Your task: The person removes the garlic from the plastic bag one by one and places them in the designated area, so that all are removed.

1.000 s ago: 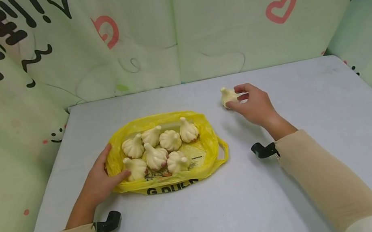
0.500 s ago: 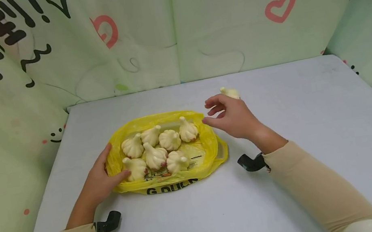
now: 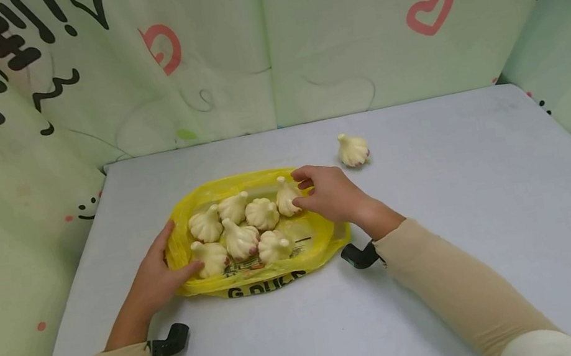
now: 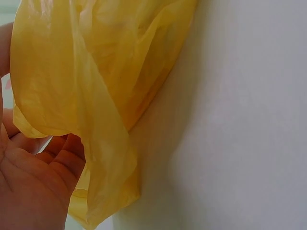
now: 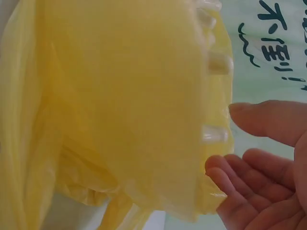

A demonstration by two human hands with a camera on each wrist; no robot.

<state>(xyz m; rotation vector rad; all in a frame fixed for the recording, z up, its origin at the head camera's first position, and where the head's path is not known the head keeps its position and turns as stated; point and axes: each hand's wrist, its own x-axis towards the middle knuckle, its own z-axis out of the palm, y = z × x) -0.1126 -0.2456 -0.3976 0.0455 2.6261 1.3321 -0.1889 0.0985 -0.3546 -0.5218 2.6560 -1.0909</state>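
Observation:
A yellow plastic bag (image 3: pixel 325 245) lies wide-mouthed on the table with several garlic bulbs (image 3: pixel 241 240) in it. At its left side my left hand (image 3: pixel 157 278) grips the rim, thumb over the inside and fingers outside. In the left wrist view, the bag's wall (image 4: pixel 105 72) hangs between thumb and fingers. My right hand (image 3: pixel 330 192) is over the right rim, its fingertips right by an upright garlic bulb (image 3: pixel 286 198). The right wrist view shows its thumb and fingers (image 5: pixel 268 120) spread, nothing between them. One garlic bulb (image 3: pixel 353 150) stands outside the bag, behind the right hand.
The white table (image 3: pixel 460 174) extends right and in front of the bag. Pale green printed curtains (image 3: pixel 339 24) enclose its back and sides. A black wrist camera (image 3: pixel 170 341) sits on the left wrist and another (image 3: pixel 361 255) on the right.
My right hand has let go of the lone garlic bulb at the back and moved left and nearer to the bag's right rim. The left hand stays at the bag.

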